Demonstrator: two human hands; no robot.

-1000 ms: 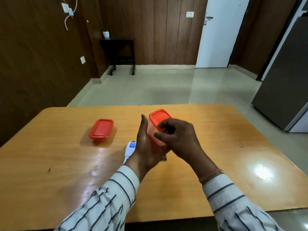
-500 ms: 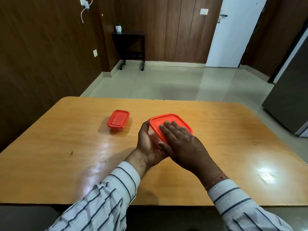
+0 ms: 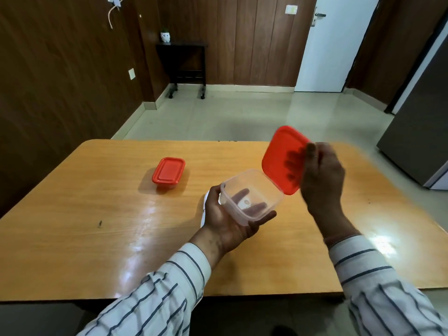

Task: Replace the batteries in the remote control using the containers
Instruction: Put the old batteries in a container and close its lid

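My left hand (image 3: pixel 226 220) cups a clear square plastic container (image 3: pixel 252 196) from below, above the table. The container looks empty; my fingers show through its base. My right hand (image 3: pixel 321 177) holds its red lid (image 3: pixel 283 160), lifted off and tilted up at the container's right rim. A second, smaller container with a red lid on (image 3: pixel 169 174) stands on the table to the left. The white remote control (image 3: pixel 206 207) lies on the table behind my left hand, almost all of it hidden.
The wooden table (image 3: pixel 121 238) has its near edge just below my sleeves. A grey cabinet (image 3: pixel 417 132) stands on the floor at the right, beyond the table. A small black side table (image 3: pixel 184 61) stands by the far wall.
The lid was pressed on the container under my right hand; now it is off and raised to the right. The container has tilted open side up in my left hand.
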